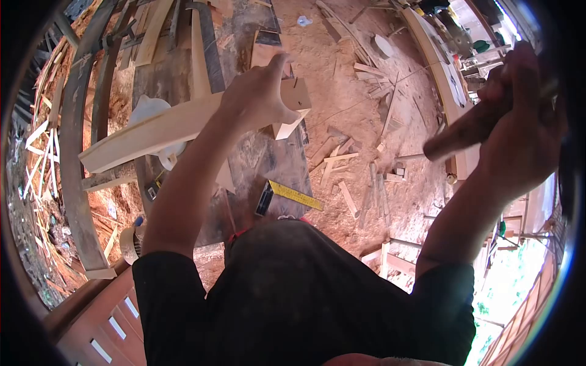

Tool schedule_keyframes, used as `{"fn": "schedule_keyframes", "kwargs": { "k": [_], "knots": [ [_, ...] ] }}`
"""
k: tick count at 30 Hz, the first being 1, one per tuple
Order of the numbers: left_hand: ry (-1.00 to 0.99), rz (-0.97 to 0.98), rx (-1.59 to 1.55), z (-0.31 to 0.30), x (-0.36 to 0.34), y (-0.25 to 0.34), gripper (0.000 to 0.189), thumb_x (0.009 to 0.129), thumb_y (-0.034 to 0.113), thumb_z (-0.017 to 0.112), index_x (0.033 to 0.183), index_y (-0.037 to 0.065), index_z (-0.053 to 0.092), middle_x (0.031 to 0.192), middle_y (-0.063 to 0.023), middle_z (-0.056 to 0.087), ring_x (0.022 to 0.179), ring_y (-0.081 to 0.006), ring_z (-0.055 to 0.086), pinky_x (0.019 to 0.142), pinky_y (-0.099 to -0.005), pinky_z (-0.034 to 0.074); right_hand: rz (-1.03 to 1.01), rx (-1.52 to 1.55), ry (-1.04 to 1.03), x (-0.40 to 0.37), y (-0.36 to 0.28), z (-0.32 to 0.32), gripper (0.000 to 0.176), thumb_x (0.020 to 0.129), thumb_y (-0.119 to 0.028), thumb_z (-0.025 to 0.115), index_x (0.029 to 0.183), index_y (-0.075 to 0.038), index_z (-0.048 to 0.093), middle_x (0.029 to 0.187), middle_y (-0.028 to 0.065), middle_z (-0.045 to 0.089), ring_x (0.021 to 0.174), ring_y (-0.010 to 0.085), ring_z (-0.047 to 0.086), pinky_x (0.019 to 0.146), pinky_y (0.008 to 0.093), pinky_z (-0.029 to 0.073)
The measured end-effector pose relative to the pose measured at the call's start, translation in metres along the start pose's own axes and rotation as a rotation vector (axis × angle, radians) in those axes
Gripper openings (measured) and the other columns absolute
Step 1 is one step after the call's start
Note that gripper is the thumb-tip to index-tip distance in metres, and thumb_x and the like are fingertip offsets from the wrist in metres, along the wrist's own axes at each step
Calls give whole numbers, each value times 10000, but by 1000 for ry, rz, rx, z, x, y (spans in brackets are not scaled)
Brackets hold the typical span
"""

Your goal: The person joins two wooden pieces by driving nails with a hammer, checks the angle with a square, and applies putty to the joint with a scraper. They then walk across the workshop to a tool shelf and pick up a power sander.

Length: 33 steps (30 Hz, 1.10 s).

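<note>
**A:** Pale wood under the left hand (pixel 256 91), is it?

**B:** Yes. That hand is clamped over one end of a plank (pixel 152 131), which lies slantwise across the dark surface (pixel 281 161). A small block (pixel 297 94) sits at that same end, right against the fingers.

**A:** And the right hand (pixel 525 122)?

**B:** Raised, well apart from the plank, fist closed round a dark handle (pixel 464 131). The tool's head is out of view, so I cannot tell which tool it is.

**A:** How would you do this well?

**B:** My judgement is to press the plank flat so it cannot rock. Fingers and thumb should stay off the top of the block. Any blow should land square rather than glancing. The plank is long, so the weight belongs over the held end.

**A:** Anything readable?

**B:** No brand or label shows. A square (pixel 287 194) lies near on the surface. Its yellow blade carries graduations, but they are too small to read. Offcuts (pixel 342 177) litter the sawdust floor (pixel 342 55) beyond.
</note>
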<state>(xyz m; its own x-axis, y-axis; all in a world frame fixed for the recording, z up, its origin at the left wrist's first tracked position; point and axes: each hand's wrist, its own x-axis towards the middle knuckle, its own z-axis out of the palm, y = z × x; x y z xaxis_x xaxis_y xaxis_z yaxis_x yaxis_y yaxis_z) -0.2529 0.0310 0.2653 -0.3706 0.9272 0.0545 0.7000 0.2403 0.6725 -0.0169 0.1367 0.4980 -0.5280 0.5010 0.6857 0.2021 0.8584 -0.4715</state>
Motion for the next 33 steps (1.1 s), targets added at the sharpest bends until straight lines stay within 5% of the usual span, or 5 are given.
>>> {"fn": "schedule_keyframes", "kwargs": {
  "k": [5,12,19,27,33],
  "knots": [
    [-21,-14,13,-1,-6,4,979,671,314,926,1489,144,416,1268,-178,703,1189,-381,674,1012,-477,541,65,-573,-785,-76,28,71,580,999,-175,680,1550,-200,502,930,160,732,857,370,714,790,500,582],
    [-11,12,27,3,2,-2,981,658,303,921,1480,137,413,1279,-196,704,1183,-395,679,1014,-478,539,-1,-162,-82,-30,-1,33,392,968,-138,731,1354,-157,664,841,80,708,726,210,671,675,353,542],
    [9,109,-59,4,3,-15,974,645,254,915,1479,131,427,1305,-221,693,1225,-402,662,1032,-475,531,-29,-512,-695,-91,53,74,668,942,-170,737,1562,-226,495,820,146,697,752,326,719,659,470,566],
    [-16,75,-96,-1,2,-5,990,630,218,906,1487,106,424,1366,-176,677,1239,-373,661,1053,-457,522,137,-149,-26,-18,-9,17,340,1016,-105,634,1348,-38,605,938,154,720,874,277,695,830,421,581],
    [2,74,-50,1,-7,-1,1010,623,224,911,1492,110,409,1390,-150,666,1268,-364,642,1063,-453,522,156,-532,-800,-91,40,76,500,996,-180,676,1487,-196,584,926,177,729,969,387,746,745,492,580]
  ]
}}
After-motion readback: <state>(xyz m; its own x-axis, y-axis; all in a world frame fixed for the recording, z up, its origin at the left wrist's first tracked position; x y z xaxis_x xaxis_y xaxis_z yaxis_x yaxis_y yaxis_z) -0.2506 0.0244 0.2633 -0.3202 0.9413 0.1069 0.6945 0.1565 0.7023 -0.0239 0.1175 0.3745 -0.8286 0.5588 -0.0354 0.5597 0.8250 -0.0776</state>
